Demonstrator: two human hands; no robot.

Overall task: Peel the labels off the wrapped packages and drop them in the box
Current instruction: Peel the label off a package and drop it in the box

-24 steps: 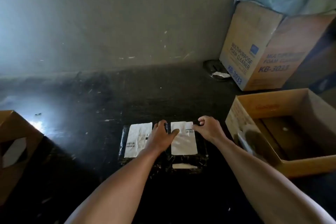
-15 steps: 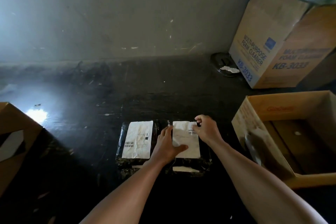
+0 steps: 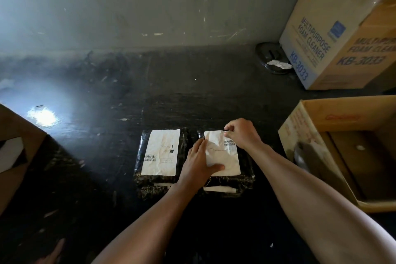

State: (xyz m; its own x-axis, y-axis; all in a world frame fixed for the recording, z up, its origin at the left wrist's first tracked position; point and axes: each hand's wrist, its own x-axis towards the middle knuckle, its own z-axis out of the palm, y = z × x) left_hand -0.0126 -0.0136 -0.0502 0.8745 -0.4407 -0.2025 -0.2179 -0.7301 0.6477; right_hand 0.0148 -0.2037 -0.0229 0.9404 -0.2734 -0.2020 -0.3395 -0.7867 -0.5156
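two bare forearms are reaching forward over the dark scuffed floor (image 3: pixel 192 96). the left hand (image 3: pixel 198 162) is lying flat, fingers together, pressing on the right black plastic-wrapped package (image 3: pixel 246 176) and the edge of its crumpled white paper label (image 3: pixel 222 156). the right hand (image 3: pixel 243 134) is pinching that label's far corner between thumb and fingertips. just beside it on the left, a second wrapped package (image 3: pixel 141 178) is lying with its white label (image 3: pixel 162 152) flat. the open brown cardboard box (image 3: pixel 317 122) is sitting to the right; farther back, a tall printed carton (image 3: pixel 321 28) is standing against the grey wall (image 3: pixel 150 6).

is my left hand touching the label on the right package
Touching. The head view shows the left hand lying flat on the label of the right package, thumb across its lower edge, covering its left side.
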